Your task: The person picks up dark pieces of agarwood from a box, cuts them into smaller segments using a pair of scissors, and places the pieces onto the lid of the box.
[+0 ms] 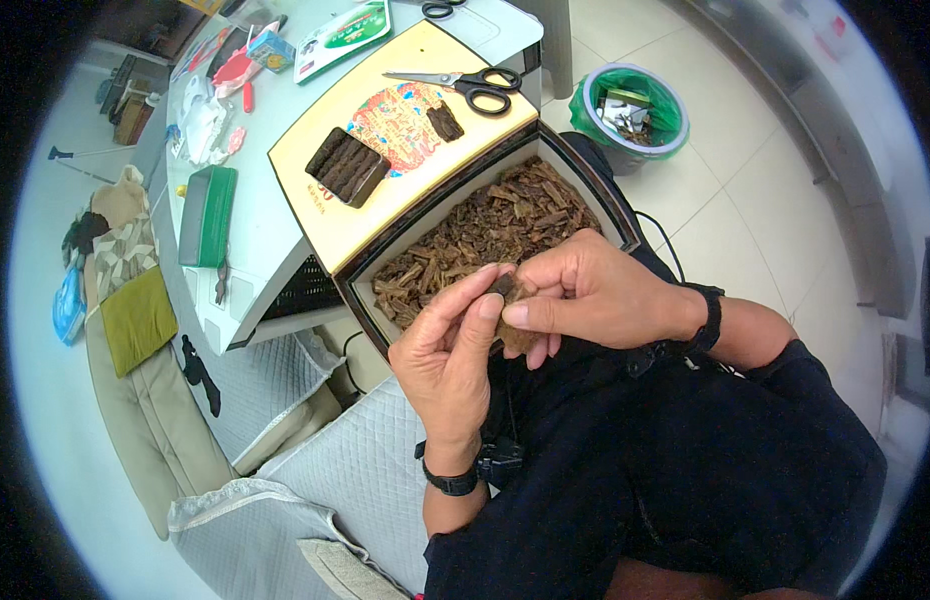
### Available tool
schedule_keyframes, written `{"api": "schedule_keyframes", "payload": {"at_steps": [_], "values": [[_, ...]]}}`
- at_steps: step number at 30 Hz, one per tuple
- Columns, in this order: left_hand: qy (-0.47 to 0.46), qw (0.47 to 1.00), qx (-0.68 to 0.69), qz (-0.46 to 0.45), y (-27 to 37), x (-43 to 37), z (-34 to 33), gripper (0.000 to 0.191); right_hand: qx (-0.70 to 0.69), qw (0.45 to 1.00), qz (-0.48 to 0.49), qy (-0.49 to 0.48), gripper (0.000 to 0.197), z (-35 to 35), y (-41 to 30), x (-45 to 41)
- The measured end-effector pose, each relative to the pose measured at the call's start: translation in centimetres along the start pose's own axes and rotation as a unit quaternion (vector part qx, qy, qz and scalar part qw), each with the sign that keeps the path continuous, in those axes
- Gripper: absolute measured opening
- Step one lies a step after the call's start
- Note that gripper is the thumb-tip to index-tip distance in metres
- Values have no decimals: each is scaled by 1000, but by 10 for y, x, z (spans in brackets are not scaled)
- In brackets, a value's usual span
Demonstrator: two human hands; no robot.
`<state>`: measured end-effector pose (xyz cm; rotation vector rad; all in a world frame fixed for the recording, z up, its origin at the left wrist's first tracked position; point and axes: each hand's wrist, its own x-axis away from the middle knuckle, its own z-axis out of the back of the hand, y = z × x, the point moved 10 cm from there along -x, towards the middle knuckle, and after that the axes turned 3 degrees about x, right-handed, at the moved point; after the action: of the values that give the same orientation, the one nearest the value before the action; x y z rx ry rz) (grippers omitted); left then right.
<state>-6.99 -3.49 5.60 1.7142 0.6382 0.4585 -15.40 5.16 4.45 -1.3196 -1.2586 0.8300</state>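
Over the near edge of an open box (585,176), my left hand (450,349) and my right hand (596,289) meet at the fingertips. Both pinch a small brown piece (519,334), flat and fibrous, with a darker end (502,285) at the left fingers. My fingers hide part of it. Many rough brown chips (495,217) of what looks like dried plant matter fill the box. On its yellow lid (307,142) lie black-handled scissors (484,86), a small dark piece (445,121) and a shallow tin of dark ridged rolls (349,166).
A white table (274,180) beyond the lid carries a green case (208,217), a green-and-white box (343,36) and plastic items. At right, a bin (622,154) with a green liner stands on the tiles. Quilted seat covers (345,465) lie at lower left.
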Motion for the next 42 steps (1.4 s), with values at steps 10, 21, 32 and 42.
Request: {"api": "schedule_keyframes", "payload": {"at_steps": [10, 21, 32, 42], "values": [[-41, 997, -38, -46, 1, -6, -3, 24, 33, 998, 14, 47, 31, 10, 2, -2], [-37, 998, -55, 1, -5, -6, -4, 37, -30, 999, -2, 30, 37, 11, 7, -4], [-54, 997, 8, 60, -9, -7, -9, 36, 85, 993, 70, 38, 40, 14, -3, -5], [-46, 986, -148, -60, 5, -3, -7, 25, 16, 998, 35, 43, 31, 13, -5, -3]]}}
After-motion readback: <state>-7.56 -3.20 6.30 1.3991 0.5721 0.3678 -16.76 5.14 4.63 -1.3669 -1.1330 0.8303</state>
